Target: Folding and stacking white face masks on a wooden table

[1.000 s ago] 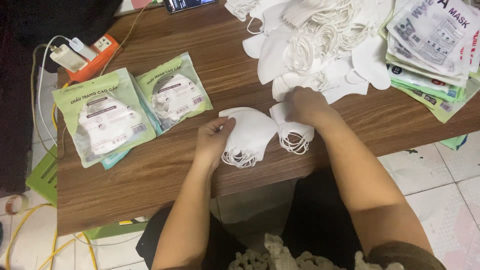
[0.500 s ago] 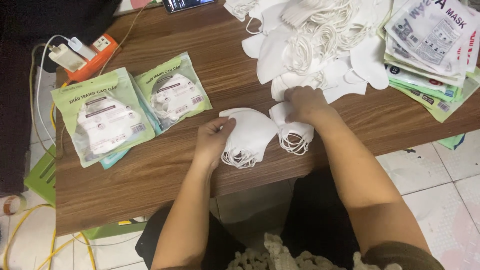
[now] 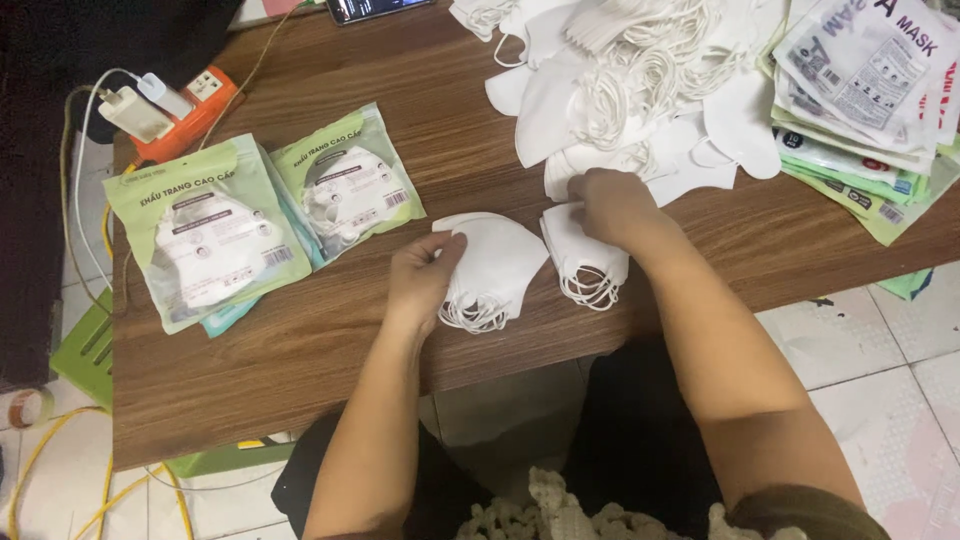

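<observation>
My left hand (image 3: 422, 277) rests on the left edge of a small stack of folded white face masks (image 3: 497, 262) lying on the brown wooden table (image 3: 330, 350), fingers pinching the top mask's edge. My right hand (image 3: 612, 201) presses down on a second stack of white masks (image 3: 587, 260) just to the right, its fingers curled over that stack's upper edge. Behind my right hand spreads a big loose heap of white masks (image 3: 640, 90) with tangled ear loops.
Two sealed green mask packets (image 3: 200, 235) (image 3: 350, 185) lie at the left. A pile of empty printed bags (image 3: 860, 110) sits at the far right. An orange power strip with a white charger (image 3: 165, 105) is at the back left, a phone (image 3: 375, 8) at the back edge.
Both hands stay on their mask stacks; only slight finger shifts. Nothing else has moved.
</observation>
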